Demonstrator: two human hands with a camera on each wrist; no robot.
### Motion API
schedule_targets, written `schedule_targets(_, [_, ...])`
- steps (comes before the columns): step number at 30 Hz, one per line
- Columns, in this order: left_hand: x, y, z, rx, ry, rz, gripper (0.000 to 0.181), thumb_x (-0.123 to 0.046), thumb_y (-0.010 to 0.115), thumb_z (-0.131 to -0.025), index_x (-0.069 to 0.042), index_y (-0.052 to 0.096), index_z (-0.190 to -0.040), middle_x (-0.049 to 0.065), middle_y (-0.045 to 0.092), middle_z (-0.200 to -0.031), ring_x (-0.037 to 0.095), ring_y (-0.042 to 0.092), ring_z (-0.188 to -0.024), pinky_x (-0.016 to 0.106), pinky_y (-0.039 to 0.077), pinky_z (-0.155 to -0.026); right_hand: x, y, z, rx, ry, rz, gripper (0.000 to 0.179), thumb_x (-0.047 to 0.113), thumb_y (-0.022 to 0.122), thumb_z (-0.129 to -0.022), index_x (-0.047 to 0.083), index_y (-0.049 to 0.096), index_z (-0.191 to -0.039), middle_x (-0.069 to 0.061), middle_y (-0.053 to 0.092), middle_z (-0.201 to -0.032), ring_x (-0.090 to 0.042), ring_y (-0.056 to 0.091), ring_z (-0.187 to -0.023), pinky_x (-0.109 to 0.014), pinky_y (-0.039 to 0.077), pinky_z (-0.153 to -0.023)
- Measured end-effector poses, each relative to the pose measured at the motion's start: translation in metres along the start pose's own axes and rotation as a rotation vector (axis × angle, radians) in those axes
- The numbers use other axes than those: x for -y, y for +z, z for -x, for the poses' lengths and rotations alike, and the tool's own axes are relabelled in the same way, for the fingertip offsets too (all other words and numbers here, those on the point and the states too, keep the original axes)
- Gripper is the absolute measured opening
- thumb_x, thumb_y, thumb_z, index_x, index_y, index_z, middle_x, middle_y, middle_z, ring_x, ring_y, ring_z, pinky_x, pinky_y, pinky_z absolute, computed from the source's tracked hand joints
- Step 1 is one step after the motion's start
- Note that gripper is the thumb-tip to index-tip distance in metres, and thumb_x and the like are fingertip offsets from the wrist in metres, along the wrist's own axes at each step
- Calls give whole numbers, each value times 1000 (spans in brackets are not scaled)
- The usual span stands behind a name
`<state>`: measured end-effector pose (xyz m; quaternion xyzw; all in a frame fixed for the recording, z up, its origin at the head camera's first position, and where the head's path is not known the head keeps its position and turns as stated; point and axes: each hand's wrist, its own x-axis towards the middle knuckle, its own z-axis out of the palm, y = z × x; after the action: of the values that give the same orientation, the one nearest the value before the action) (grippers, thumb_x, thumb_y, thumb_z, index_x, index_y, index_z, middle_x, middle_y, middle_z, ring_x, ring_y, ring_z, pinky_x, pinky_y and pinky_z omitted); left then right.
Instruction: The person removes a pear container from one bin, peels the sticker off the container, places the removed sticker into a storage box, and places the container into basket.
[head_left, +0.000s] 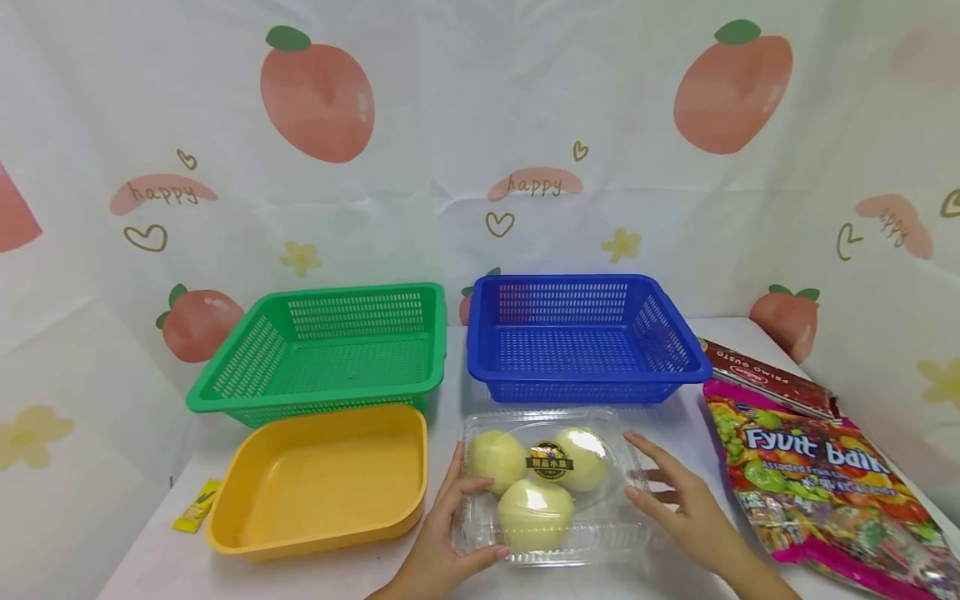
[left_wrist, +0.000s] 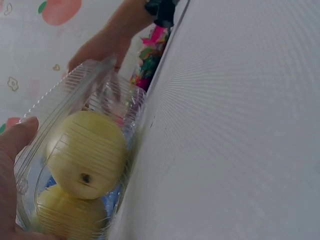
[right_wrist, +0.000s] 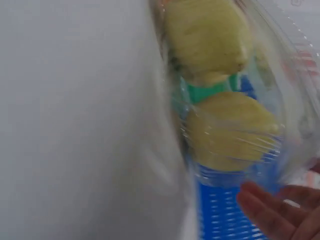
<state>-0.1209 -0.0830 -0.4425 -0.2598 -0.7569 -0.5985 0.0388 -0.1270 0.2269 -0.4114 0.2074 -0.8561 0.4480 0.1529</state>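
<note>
A clear plastic fruit box (head_left: 600,533) with a ridged rim stands on the white table in front of the person. Three round, pale yellow pears (head_left: 536,512) show inside, and a dark label (head_left: 550,461) marks the lid. My left hand (head_left: 448,529) grips the left end of the box, thumb along the near edge and fingers over the lid's edge. At the opposite end, my right hand (head_left: 686,508) has its thumb and forefinger spread at the lid's corner, other fingers loosely bent. Fingertips (right_wrist: 250,195) show right by the box wall in the right wrist view.
Behind the box stands a blue basket (head_left: 592,392), with a green basket (head_left: 318,296) to its left. A yellow tub (head_left: 318,546) sits front left beside a small yellow packet (head_left: 197,505). On the right lie a candy bag (head_left: 825,483) and a dark red packet (head_left: 768,379).
</note>
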Motion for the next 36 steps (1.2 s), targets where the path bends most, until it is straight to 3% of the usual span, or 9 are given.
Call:
schedule_targets(2, [0,1,0,1,-2,5,59,-15,79,-72,-14,50,-124,19,-2,-157,-5,2,-138,12,9,-106,3,-8,-6,-7,3,78,55,5,66,-83,8,48,-134,24,42,-137,10,54,-104,-22,55,-72])
schedule_targets(6, [-1,1,0,4,-22,7,59,-16,79,-72,-15,51,-124,17,-2,-157,-4,2,-138,13,10,-106,9,-25,-20,18,0,199,53,15,73,-79,13,55,-129,-1,49,-140,19,32,-122,-42,51,-90])
schedule_targets(9, [-2,1,-1,7,-30,8,59,-16,79,-72,-16,51,-124,16,-1,-157,-3,3,-138,14,11,-107,15,-33,-33,63,-15,254,52,22,76,-77,14,58,-125,-11,49,-139,-1,36,-133,-60,44,-91])
schedule_targets(11, [-3,0,-1,11,-31,13,59,-15,79,-72,-15,51,-124,17,-2,-157,-2,3,-138,14,12,-107,19,-36,-41,115,-45,264,50,25,76,-77,12,60,-122,-13,50,-138,-21,44,-130,-62,44,-87])
schedule_targets(13, [-3,0,-1,15,-29,13,59,-15,79,-72,-15,51,-124,18,-2,-157,-2,3,-138,15,12,-107,23,-38,-50,178,-77,281,49,27,76,-77,9,62,-120,-15,50,-137,-38,48,-121,-59,47,-86])
schedule_targets(15, [-3,0,-1,17,-38,15,59,-15,79,-72,-15,50,-124,18,-3,-157,2,2,-139,15,12,-107,27,-39,-58,246,-91,290,49,30,74,-77,7,63,-119,-16,50,-136,-41,49,-120,-55,50,-85])
schedule_targets(20, [0,0,0,11,-4,18,59,-14,79,-72,-15,51,-123,22,-2,-156,-2,3,-139,14,12,-107,37,-37,-75,404,-73,275,55,40,69,-80,6,61,-122,-16,51,-136,-43,47,-123,-51,50,-87])
schedule_targets(26, [2,1,-1,22,61,37,58,-11,78,-72,-13,50,-123,26,-2,-154,-9,3,-138,15,17,-107,45,-32,-89,558,-85,261,62,45,69,-79,5,58,-125,-16,53,-134,-43,46,-123,-58,45,-92])
schedule_targets(36, [1,0,-1,18,65,30,58,-11,78,-73,-12,50,-123,25,-2,-155,-8,3,-138,16,17,-108,55,-19,-111,686,-50,228,56,38,70,-81,3,59,-123,-13,59,-126,-36,54,-117,-52,48,-92])
